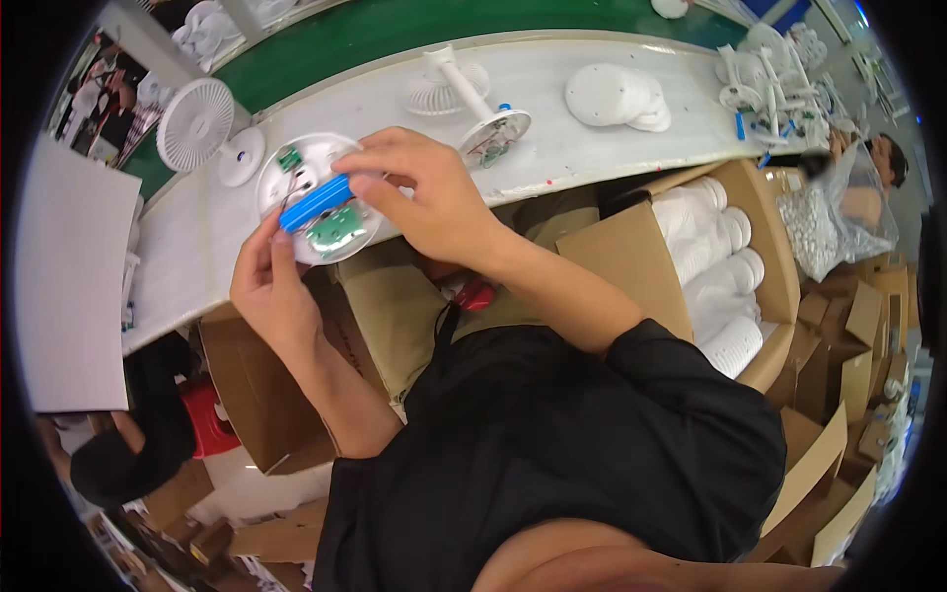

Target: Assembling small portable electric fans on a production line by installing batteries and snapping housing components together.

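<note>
A blue cylindrical battery (318,202) lies slantwise over the open underside of a round white fan base (367,242). My right hand (424,187) pinches the battery's upper end between thumb and fingers. At its lower end, the fingertips of my left hand (268,281) close on the battery, beside the base's rim. Inside the base are a green circuit board (335,229), a smaller green board (288,158) and thin wires. The base is tilted at the table's near edge; what supports it from below is hidden.
A white desk fan (195,123) stands left; another fan (464,84) lies beyond my hands, its base open. Stacked white discs (607,96) and fan parts (769,84) are farther right on the white table (552,59). An open carton (621,242) of white round parts sits beside me.
</note>
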### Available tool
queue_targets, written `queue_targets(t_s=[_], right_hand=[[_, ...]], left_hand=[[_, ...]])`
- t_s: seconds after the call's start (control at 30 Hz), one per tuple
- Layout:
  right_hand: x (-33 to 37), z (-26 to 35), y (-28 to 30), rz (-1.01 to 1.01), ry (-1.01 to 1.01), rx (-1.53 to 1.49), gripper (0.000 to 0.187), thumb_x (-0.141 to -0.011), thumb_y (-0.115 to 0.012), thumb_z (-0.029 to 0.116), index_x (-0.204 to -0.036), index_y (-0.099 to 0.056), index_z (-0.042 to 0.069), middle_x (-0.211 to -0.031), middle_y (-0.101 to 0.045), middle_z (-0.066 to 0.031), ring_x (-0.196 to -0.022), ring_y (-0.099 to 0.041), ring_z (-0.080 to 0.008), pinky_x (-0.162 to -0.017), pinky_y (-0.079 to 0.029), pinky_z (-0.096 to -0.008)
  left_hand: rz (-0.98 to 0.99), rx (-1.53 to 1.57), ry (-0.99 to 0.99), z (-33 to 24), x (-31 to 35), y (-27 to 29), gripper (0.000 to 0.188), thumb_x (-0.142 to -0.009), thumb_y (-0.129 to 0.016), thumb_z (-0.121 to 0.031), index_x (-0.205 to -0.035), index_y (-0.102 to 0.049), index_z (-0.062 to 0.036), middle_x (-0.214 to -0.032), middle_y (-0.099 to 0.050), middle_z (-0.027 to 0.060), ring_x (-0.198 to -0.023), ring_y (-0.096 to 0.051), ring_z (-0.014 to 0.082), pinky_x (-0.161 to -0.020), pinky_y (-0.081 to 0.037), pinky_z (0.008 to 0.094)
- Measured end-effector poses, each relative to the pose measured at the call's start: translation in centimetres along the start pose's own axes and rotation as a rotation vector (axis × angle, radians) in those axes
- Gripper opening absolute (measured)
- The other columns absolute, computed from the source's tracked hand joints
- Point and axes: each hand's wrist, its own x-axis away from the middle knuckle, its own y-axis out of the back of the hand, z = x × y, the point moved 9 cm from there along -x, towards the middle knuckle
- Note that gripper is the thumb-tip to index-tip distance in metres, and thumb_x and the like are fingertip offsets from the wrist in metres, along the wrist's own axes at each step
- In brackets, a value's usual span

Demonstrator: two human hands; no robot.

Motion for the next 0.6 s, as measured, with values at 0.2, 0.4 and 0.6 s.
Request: queue_targets(t_s=[0.2, 0.4, 0.6], right_hand=[[4.8, -4.1, 14.6, -0.429, -0.164, 0.335, 0.028, -0.081, -0.056, -0.004, -0.106, -0.068, 0.001, -0.090, -0.064, -0.0075, -0.074, -0.056, -0.0148, -0.069, -0.046, -0.0232], [3.9, -2.8, 25.8, -0.648, -0.010, 0.849, 0.026, -0.082, -0.063, 0.009, -0.106, -0.068, 0.002, -0.108, -0.064, -0.0161, -0.095, -0.058, -0.0251, -0.083, -0.046, -0.0346], [0.8, -12.6, 25.6, -0.586, -0.131, 1.493, 0.061, -0.076, -0.074, 0.029, -0.131, -0.058, 0.009, -0.144, -0.039, -0.0234, -0.136, -0.030, -0.0449, -0.109, -0.027, -0.0535]], left_hand=[[-0.134, 0.223, 0.064, 0.9, 0.5, 2.7, 0.042, -0.093, -0.058, 0.002, -0.135, -0.053, 0.0016, -0.099, -0.068, 0.0154, -0.087, -0.064, 0.0176, -0.079, -0.054, 0.0248], [-0.093, 0.173, 0.043, 0.0, -0.7, 1.3, 0.046, -0.095, -0.057, -0.001, -0.140, -0.049, -0.0019, -0.102, -0.068, 0.0179, -0.090, -0.065, 0.0205, -0.081, -0.055, 0.0282], [-0.131, 0.213, 0.088, -0.1, -0.8, 0.7, 0.046, -0.094, -0.053, 0.004, -0.140, -0.048, 0.0020, -0.096, -0.069, 0.0138, -0.088, -0.063, 0.0163, -0.081, -0.052, 0.0230]])
